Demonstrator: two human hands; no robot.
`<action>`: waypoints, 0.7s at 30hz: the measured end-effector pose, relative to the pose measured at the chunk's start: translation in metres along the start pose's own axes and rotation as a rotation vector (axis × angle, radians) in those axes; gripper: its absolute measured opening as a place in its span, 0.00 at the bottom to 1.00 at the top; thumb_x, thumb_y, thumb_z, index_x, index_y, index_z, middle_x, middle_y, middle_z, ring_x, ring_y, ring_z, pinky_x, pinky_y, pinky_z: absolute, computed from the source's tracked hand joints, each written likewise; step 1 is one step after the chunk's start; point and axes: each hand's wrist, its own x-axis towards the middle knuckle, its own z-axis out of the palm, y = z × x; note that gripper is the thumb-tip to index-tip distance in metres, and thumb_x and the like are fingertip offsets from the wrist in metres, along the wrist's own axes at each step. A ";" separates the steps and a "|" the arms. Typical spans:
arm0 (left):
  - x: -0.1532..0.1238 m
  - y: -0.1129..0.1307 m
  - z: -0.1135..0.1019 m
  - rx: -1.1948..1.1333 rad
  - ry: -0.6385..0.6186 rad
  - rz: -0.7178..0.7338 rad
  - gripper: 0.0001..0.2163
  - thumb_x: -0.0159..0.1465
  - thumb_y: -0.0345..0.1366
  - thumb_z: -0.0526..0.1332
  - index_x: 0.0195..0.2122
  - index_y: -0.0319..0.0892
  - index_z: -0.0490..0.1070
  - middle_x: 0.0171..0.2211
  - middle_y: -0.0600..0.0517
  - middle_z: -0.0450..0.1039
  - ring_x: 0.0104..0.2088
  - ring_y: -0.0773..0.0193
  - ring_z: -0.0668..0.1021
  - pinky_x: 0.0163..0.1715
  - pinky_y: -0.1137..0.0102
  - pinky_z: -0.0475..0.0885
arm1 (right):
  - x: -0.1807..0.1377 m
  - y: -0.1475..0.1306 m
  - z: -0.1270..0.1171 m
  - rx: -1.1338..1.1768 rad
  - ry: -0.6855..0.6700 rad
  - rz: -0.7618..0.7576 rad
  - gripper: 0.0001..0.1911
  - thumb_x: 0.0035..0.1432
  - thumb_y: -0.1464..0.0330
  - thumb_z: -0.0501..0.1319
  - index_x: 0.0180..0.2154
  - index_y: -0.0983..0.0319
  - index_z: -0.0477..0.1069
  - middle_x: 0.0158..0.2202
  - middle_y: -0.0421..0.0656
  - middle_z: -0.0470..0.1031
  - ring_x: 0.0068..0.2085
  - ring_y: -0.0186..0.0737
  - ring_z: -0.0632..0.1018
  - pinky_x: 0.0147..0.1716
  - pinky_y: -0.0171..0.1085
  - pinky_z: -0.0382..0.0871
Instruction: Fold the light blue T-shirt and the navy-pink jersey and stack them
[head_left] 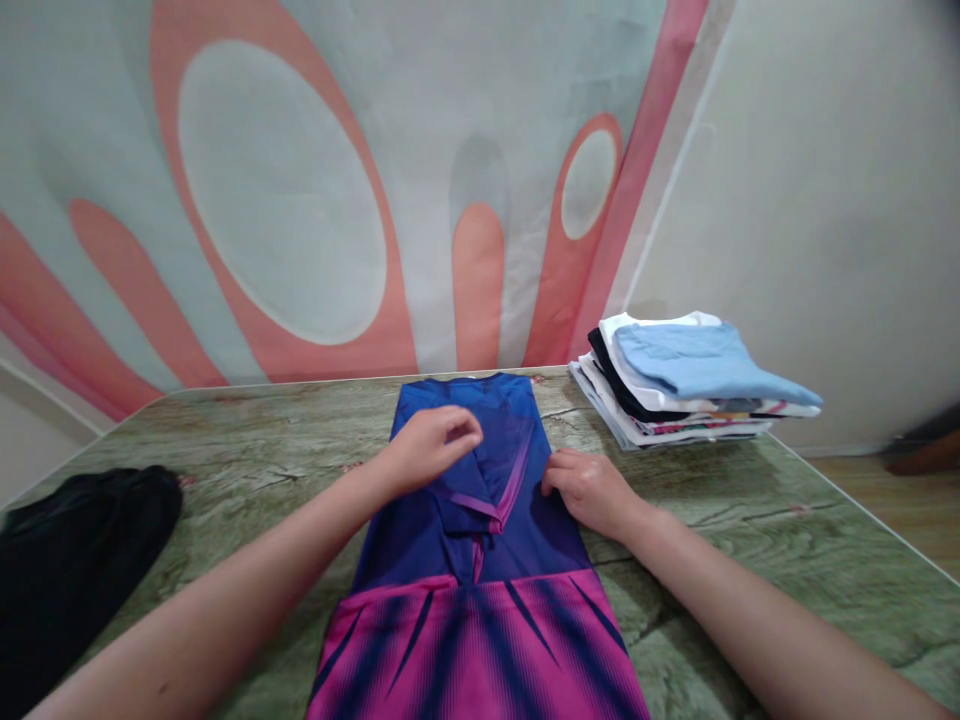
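A blue and magenta sports shirt [480, 560] lies lengthwise on the green marbled table [247, 450], its sides folded inward into a narrow strip. My left hand [431, 445] rests on the blue upper part with fingers curled and pinched on a fold of the cloth. My right hand [589, 490] sits at the shirt's right edge, fingers bent and pressing on the fabric there. A folded flap with a pink stripe [487, 500] lies between the two hands.
A stack of folded clothes [690, 385], light blue one on top, sits at the table's far right corner. A black garment [67, 560] lies at the left edge. A patterned pink and grey cloth [300, 180] hangs behind the table.
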 end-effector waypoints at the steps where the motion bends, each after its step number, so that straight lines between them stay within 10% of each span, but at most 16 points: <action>1: -0.026 0.008 -0.002 -0.061 -0.052 -0.037 0.08 0.65 0.37 0.55 0.35 0.43 0.73 0.33 0.54 0.75 0.35 0.66 0.76 0.37 0.73 0.68 | 0.000 0.000 0.000 0.001 0.002 -0.001 0.16 0.56 0.82 0.53 0.27 0.60 0.75 0.28 0.40 0.73 0.34 0.35 0.72 0.36 0.32 0.65; 7: -0.123 0.025 0.018 -0.203 -0.236 -0.116 0.07 0.66 0.36 0.57 0.35 0.46 0.74 0.34 0.54 0.75 0.37 0.65 0.74 0.40 0.72 0.66 | 0.000 -0.001 0.004 0.014 0.003 0.004 0.15 0.60 0.79 0.54 0.27 0.61 0.74 0.28 0.41 0.73 0.34 0.35 0.72 0.38 0.33 0.64; 21: -0.129 0.048 0.039 0.106 -0.219 -0.049 0.10 0.70 0.41 0.51 0.37 0.46 0.69 0.38 0.50 0.69 0.39 0.59 0.69 0.40 0.65 0.62 | 0.001 -0.005 0.001 0.002 0.002 0.009 0.14 0.59 0.80 0.54 0.27 0.61 0.73 0.29 0.41 0.73 0.35 0.35 0.72 0.38 0.33 0.64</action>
